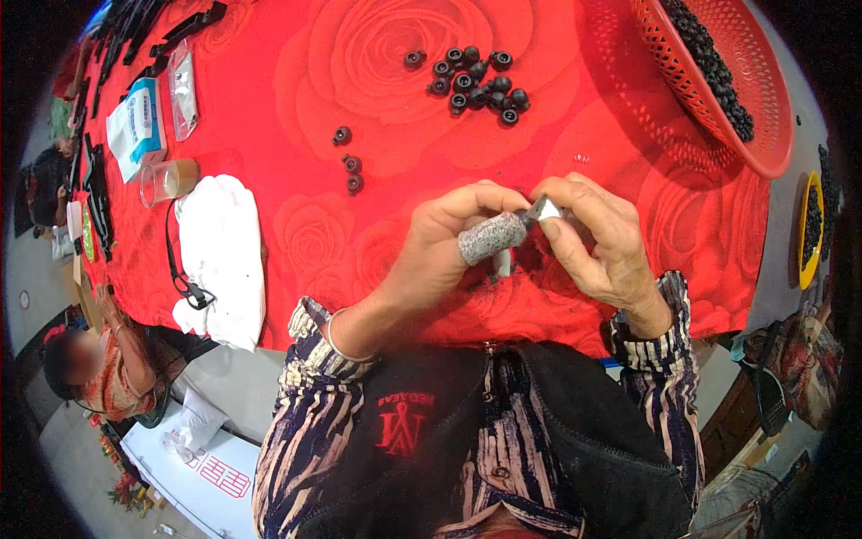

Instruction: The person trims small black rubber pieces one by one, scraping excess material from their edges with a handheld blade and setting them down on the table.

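Note:
My left hand has a grey knitted cot over the thumb and pinches something small that the fingers hide. My right hand holds a small silver blade against that thumb tip. Both hands hover close together over the red rose-patterned tablecloth, near its front edge. A pile of several small black rubber rings lies farther back on the cloth. Three more black rings lie apart to the left.
A red plastic basket with black rings sits at the back right, a yellow dish beyond it. At left lie a white cloth, a clear cup, a blue-white packet and black parts. Another person sits lower left.

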A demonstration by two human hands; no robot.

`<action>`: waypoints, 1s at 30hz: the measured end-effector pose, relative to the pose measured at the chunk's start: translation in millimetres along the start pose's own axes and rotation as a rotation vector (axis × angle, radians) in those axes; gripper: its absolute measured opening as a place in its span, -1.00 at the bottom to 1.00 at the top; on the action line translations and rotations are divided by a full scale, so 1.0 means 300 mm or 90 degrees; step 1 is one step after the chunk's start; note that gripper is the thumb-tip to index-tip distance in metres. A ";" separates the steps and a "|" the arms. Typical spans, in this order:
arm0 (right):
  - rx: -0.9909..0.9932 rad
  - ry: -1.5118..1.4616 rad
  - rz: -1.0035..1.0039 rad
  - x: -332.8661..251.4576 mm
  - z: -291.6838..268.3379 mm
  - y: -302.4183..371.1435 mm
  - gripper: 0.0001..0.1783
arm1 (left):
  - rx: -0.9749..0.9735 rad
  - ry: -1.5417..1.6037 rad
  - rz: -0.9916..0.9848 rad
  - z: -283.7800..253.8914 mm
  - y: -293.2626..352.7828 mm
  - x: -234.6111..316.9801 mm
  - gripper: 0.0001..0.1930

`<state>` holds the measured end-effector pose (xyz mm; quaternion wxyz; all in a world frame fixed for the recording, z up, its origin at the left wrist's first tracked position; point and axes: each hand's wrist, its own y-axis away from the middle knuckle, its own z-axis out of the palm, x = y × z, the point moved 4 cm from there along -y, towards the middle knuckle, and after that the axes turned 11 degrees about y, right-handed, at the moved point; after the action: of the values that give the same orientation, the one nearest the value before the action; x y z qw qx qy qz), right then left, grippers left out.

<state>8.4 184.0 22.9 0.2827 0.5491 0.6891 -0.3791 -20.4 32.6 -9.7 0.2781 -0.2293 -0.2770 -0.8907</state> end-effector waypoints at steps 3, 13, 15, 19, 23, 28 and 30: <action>-0.002 0.000 -0.007 -0.002 0.000 -0.001 -0.79 | 0.001 -0.012 0.008 -0.005 0.000 -0.005 -0.82; -0.041 -0.016 -0.056 0.017 0.002 -0.003 -0.78 | 0.042 0.062 -0.058 -0.022 0.007 -0.039 -0.82; -0.040 -0.016 -0.075 0.020 0.000 -0.004 -0.80 | 0.000 0.065 -0.048 -0.026 -0.001 -0.041 -0.81; -0.125 -0.018 -0.148 0.012 0.027 0.012 -0.78 | 0.028 0.169 -0.033 -0.042 -0.026 -0.019 -0.81; -0.021 -0.082 -0.063 0.003 -0.024 -0.007 -0.64 | 0.039 0.128 0.026 -0.047 -0.015 -0.012 -0.82; 0.108 0.117 -0.201 -0.043 0.012 0.012 -0.53 | -0.044 0.132 -0.028 -0.009 -0.010 -0.037 -0.83; 0.121 0.145 -0.210 -0.040 0.023 0.025 -0.53 | -0.038 0.147 -0.021 -0.030 -0.007 -0.052 -0.83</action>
<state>18.4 172.6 27.3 0.0842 0.4925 0.7580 -0.4192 -12.5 34.1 -25.8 0.2862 -0.1291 -0.2201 -0.9236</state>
